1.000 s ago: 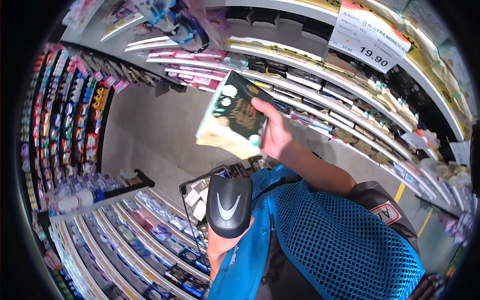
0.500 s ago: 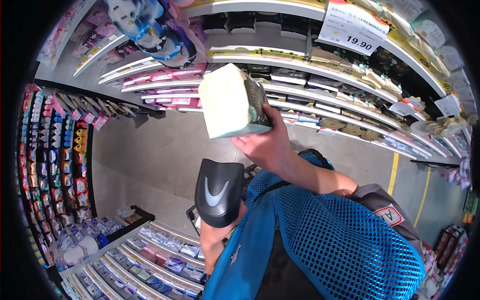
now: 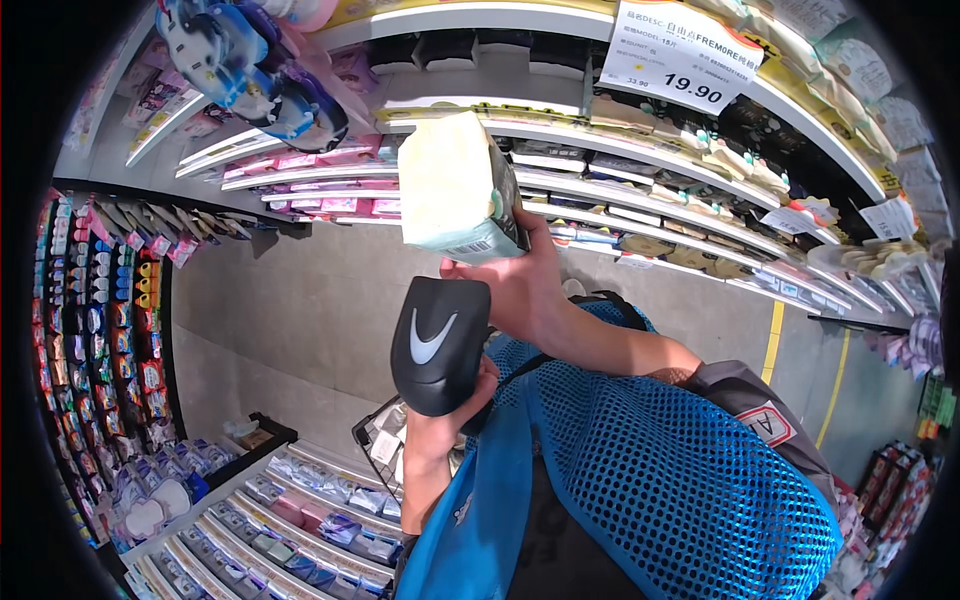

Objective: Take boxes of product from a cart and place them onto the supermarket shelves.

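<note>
My right hand [image 3: 524, 282] is closed around a boxy soft pack [image 3: 448, 185], pale cream on its broad side and dark on the side by my fingers. A barcode shows along the pack's lower edge, turned toward me. Just below and to the left, my left hand [image 3: 455, 420] grips a black handheld barcode scanner [image 3: 438, 350] with a grey curved mark on top. The scanner's head points up at the pack, with a small gap between them in the picture. Its handle is mostly hidden behind the head and my fingers.
Ahead, shelves [image 3: 560, 135] hold rows of dark, pink and cream packs; a large price tag [image 3: 680, 55] hangs at upper right. A wire basket [image 3: 378, 440] with packs stands beside my left forearm. More shelves [image 3: 270, 540] lie at lower left, and a hanging goods rack [image 3: 105, 340] is farther left.
My left hand has raised the scanner toward the pack. My right hand has tilted the pack, bringing its barcode edge into sight, and moved slightly left. The view has shifted a little.
</note>
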`<state>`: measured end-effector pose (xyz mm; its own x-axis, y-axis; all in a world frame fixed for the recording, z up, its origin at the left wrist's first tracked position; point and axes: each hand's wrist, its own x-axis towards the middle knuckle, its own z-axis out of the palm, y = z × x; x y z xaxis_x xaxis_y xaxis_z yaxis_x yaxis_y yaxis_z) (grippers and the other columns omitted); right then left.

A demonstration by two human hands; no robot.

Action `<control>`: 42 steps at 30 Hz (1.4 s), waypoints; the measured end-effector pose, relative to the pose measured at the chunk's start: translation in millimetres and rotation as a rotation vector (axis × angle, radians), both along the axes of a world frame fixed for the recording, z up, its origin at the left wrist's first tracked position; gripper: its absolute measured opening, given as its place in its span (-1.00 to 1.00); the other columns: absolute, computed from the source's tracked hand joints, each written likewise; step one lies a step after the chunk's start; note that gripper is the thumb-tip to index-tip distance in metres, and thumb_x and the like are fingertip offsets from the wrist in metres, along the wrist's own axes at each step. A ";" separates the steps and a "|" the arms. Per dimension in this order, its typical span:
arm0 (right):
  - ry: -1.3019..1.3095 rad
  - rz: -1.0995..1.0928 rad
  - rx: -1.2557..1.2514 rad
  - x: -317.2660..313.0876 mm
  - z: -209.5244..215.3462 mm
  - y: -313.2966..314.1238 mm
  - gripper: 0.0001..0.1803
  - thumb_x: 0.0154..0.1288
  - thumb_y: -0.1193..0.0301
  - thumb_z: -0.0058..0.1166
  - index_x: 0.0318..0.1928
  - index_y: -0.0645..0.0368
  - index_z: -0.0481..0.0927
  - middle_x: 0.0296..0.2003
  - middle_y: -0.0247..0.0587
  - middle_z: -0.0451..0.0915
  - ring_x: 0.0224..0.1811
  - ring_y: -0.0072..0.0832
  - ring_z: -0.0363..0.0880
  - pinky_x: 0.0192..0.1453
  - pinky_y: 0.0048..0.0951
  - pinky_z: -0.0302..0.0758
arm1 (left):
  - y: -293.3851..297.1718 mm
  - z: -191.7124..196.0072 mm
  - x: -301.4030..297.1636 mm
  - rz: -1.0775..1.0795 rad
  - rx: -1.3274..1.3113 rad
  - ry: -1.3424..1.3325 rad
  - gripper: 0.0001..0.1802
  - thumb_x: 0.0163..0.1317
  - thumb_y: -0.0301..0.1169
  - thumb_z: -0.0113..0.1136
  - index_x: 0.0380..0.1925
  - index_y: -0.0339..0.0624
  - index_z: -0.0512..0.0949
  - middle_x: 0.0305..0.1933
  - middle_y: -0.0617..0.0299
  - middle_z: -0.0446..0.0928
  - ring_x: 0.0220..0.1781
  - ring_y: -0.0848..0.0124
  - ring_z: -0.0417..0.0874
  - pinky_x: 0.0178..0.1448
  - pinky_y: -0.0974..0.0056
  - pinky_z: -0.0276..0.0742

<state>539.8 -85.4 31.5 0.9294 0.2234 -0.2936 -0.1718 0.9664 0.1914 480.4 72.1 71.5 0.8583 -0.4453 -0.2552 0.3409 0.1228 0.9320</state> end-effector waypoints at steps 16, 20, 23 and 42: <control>-0.077 -0.263 -1.286 -25.3 -40.5 -92.5 -0.47 0.15 0.43 0.21 0.08 0.12 0.27 -0.14 -0.23 0.52 -0.16 -0.48 0.54 -0.12 -0.43 0.50 | 35.5 -39.8 -32.0 0.111 0.252 -0.233 -0.46 -0.08 -0.65 0.24 0.02 -0.31 0.44 -0.34 0.23 0.52 -0.39 0.49 0.51 -0.24 0.42 0.43; -0.273 -0.360 -2.424 -33.0 -26.3 -162.4 -0.39 0.05 0.45 0.29 0.10 0.17 0.27 0.00 -0.01 0.42 0.00 -0.36 0.46 0.00 -0.35 0.47 | 50.8 -63.0 -31.7 0.156 0.221 -0.114 -0.55 0.02 -0.65 0.18 -0.02 -0.32 0.43 -0.37 0.22 0.49 -0.41 0.46 0.50 -0.24 0.39 0.43; -0.930 -0.411 -2.978 -23.5 2.9 -202.4 -0.33 -0.18 0.52 0.35 0.04 0.17 0.39 0.06 0.13 0.36 0.06 -0.07 0.42 0.07 -0.17 0.42 | 47.5 -68.7 -33.7 0.226 0.208 0.067 -0.68 0.03 -0.69 0.20 -0.16 -0.31 0.48 -0.36 0.24 0.50 -0.38 0.51 0.48 -0.24 0.44 0.40; -0.389 -0.474 -3.340 98.2 -4.1 -292.1 -0.49 0.13 0.28 0.21 0.01 0.29 0.37 -0.07 0.26 0.43 0.02 0.06 0.40 0.10 -0.11 0.32 | 44.8 -75.3 -43.0 0.275 0.460 0.167 -0.66 -0.04 -0.55 0.36 -0.19 -0.29 0.55 -0.29 0.26 0.56 -0.26 0.51 0.55 -0.07 0.40 0.44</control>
